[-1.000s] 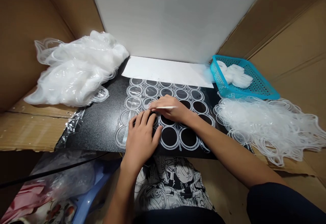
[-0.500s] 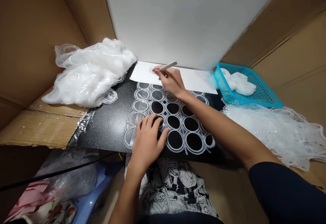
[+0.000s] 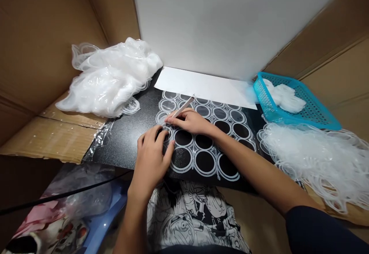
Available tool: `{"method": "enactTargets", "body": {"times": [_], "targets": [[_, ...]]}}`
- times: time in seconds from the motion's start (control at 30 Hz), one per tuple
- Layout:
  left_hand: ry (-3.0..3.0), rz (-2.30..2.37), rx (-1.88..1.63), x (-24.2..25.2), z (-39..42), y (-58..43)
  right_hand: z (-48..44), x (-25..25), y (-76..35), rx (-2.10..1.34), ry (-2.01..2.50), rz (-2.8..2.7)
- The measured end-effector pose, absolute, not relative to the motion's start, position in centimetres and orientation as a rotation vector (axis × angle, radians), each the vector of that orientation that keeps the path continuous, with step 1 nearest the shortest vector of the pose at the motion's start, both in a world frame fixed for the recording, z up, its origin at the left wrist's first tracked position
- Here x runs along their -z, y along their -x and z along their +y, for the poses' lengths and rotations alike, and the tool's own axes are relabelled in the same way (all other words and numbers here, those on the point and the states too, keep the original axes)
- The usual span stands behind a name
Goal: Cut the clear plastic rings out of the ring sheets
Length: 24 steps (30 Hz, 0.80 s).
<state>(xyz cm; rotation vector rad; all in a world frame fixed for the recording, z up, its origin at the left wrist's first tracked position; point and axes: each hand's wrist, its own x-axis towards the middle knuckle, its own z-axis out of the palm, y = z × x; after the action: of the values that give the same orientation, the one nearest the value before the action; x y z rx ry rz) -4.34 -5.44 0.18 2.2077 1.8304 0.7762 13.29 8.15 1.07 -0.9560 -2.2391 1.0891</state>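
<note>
The grip of the right hand [image 3: 187,121] is narrow, thumb and fingers pinched on a slim white tool [image 3: 182,109] whose dark end slants up and away from the person. The lower end sits by the fingertips, over the left part of a clear sheet of rings [image 3: 193,154]; whether it touches the film cannot be told. The left hand [image 3: 152,154] has a wide, loose grip, palm down, fingers spread and bent over the sheet's near left edge, just beside the right fingertips. The sheet lies flat on the black tabletop [image 3: 121,144], in rows of pale circles, partly under the right forearm. Just past its far edge lies a strip of white paper [image 3: 204,86], in front of a pale upright panel [image 3: 225,23]. To the left is a glossy pile of white film [image 3: 108,81]; to the right, a loose heap of ringed film [image 3: 314,157] lies near a blue basket [image 3: 268,107] holding white bundles [image 3: 285,97]. Cardboard walls [image 3: 331,67] flank both sides. Below the near edge, black-and-white patterned cloth [image 3: 193,219] shows.
</note>
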Motion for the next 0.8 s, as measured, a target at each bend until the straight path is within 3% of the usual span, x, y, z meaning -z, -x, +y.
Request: {"method": "enactTargets", "body": {"times": [0.8], "targets": [[-2.278,1.846,-0.769,0.19,-5.28,3.82,7.47,-0.99,-12.99,-1.134,1.067,-2.126]]}}
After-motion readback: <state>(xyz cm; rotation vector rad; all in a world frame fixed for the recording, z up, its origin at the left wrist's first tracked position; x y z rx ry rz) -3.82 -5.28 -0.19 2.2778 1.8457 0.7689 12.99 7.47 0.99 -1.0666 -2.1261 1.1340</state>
